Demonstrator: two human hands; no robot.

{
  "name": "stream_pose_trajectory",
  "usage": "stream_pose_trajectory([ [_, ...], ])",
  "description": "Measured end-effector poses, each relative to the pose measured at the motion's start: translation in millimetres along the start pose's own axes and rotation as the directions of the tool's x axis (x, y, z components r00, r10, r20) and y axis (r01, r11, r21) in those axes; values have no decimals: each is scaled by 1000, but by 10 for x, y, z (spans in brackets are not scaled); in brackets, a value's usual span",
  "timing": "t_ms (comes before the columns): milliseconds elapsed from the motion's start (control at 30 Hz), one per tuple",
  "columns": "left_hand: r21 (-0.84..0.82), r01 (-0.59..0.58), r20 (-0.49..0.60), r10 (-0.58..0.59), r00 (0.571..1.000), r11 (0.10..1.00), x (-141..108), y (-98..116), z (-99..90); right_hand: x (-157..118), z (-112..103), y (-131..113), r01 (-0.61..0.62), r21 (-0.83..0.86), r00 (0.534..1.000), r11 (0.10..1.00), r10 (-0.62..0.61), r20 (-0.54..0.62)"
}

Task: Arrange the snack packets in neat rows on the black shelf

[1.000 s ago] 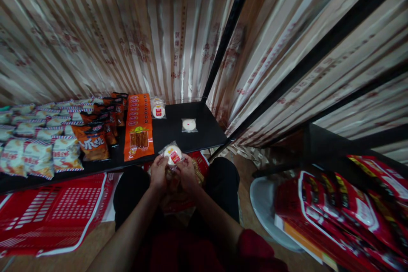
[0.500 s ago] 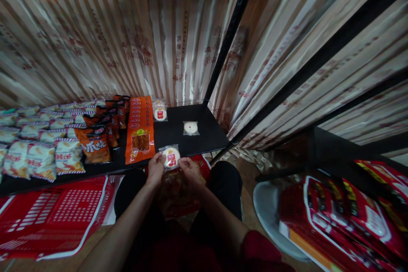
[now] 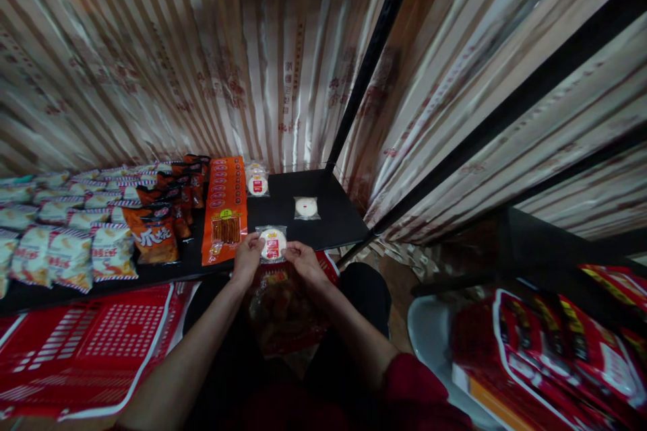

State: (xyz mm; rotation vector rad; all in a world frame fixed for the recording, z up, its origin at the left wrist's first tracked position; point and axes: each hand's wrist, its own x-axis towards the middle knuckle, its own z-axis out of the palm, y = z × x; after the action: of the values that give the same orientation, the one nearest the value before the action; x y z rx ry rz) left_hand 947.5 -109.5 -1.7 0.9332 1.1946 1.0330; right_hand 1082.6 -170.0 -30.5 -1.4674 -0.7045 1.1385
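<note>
Between my two hands is a wrapped rice cracker (image 3: 273, 244), round and white with a red label facing up, in a clear packet. My left hand (image 3: 248, 258) pinches its left edge, and my right hand (image 3: 303, 261) pinches its right edge. It is held over the front edge of the black shelf (image 3: 333, 205). Another wrapped cracker (image 3: 306, 207) lies on the shelf beyond, its plainer face up. Similar cracker packets (image 3: 257, 183) are placed at the back, beside a flat orange snack packet (image 3: 225, 212). Below my hands, a clear bag (image 3: 280, 303) with indistinct contents sits between my knees.
Orange-black snack bags (image 3: 151, 232) and rows of white snack bags (image 3: 111, 249) fill the shelf's left part. A red basket (image 3: 116, 330) stands below. Black posts (image 3: 371, 54) rise before the striped curtain (image 3: 202, 47). At right are a grey stool (image 3: 429, 330) and red packages (image 3: 566, 337).
The held cracker stays between both hands and sits slightly higher against the shelf edge. The whole view has shifted a little, with the surroundings appearing slightly lower and further right.
</note>
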Motion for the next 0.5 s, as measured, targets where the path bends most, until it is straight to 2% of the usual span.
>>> stream_pose_trajectory([
  [200, 115, -53, -45, 58, 997, 992, 157, -5, 3, 161, 68, -127, 16, -56, 1000, 998, -18, -19],
  [500, 369, -148, -79, 189, 979, 918, 309, 96, 44, 423, 245, -244, -70, -67, 995, 995, 65, -75],
])
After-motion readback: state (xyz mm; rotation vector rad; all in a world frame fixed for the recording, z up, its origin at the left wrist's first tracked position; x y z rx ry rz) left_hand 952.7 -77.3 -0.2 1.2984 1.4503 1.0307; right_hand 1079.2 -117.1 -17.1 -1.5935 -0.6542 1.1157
